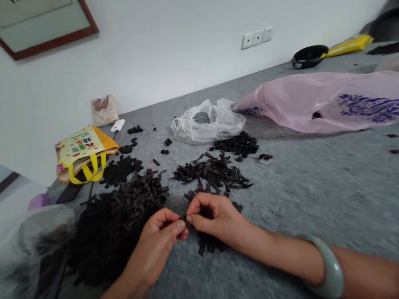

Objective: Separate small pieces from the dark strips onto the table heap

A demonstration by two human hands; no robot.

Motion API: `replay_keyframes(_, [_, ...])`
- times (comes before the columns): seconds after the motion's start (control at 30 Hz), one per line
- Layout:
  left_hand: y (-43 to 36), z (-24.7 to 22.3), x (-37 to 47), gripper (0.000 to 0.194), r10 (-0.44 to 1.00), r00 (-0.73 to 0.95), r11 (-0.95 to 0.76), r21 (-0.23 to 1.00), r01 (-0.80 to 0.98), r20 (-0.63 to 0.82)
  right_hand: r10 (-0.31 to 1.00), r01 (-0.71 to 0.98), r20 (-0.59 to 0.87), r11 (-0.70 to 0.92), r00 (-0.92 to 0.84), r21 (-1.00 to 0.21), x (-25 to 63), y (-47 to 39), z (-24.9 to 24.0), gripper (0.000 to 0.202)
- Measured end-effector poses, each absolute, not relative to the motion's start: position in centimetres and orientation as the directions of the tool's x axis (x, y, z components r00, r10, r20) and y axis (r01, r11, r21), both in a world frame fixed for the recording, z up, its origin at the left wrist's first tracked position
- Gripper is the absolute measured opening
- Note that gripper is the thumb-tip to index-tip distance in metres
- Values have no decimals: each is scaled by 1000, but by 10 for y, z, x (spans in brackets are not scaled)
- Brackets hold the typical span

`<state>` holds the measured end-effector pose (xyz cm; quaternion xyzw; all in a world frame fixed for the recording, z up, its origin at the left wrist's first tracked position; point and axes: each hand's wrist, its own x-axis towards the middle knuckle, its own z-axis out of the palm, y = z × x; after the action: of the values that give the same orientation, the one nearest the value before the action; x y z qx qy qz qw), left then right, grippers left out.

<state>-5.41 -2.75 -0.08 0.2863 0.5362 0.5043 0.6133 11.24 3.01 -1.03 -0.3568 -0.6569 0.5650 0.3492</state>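
Observation:
My left hand (pixel 164 232) and my right hand (pixel 216 216) meet fingertip to fingertip above the grey surface. Both are closed in a pinch around a small dark piece (pixel 183 218), mostly covered by the fingers, so its exact kind does not show. Left of my left hand spreads a big heap of short black strips (pixel 120 212). Behind my right hand lies a smaller pile of black strips (pixel 214 172). More short dark pieces (pixel 207 245) lie partly under my right hand. A pale green bangle (pixel 332 268) circles my right wrist.
Small round black parts (pixel 238 144) lie by a clear plastic bag (pixel 209 122); flat black parts (pixel 123 168) lie left. Around them are a yellow-handled gift bag (pixel 84 151), a pink plastic bag (pixel 305 100) and a black bowl (pixel 309 56) by the wall.

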Motion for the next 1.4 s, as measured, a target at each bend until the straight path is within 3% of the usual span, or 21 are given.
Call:
replay_keyframes(0.27, [-29,-3,-56,30,928,-14,343,872,-349,-371,835,109,194,288,-516,-951,115,26,-11,9])
replay_keyframes(0.63, [-22,-5,-62,29,935,-45,326,903,-279,-352,794,17,96,133,-601,-991,118,37,-23,6])
replay_keyframes(0.8, [-21,-11,-63,30,924,11,373,891,-257,-383,727,64,250,374,-639,-925,124,39,-19,10])
replay_keyframes(0.93, [-22,-16,-62,30,909,49,401,839,-368,-413,663,65,349,515,-662,-855,126,41,-21,14])
replay_keyframes(1.17, [-25,-23,-62,41,852,152,506,717,-480,-500,618,64,314,511,-720,-857,129,39,-24,13])
replay_keyframes(1.4, [-28,-25,-60,37,879,186,472,738,-483,-440,623,40,280,448,-730,-893,130,36,-19,14])
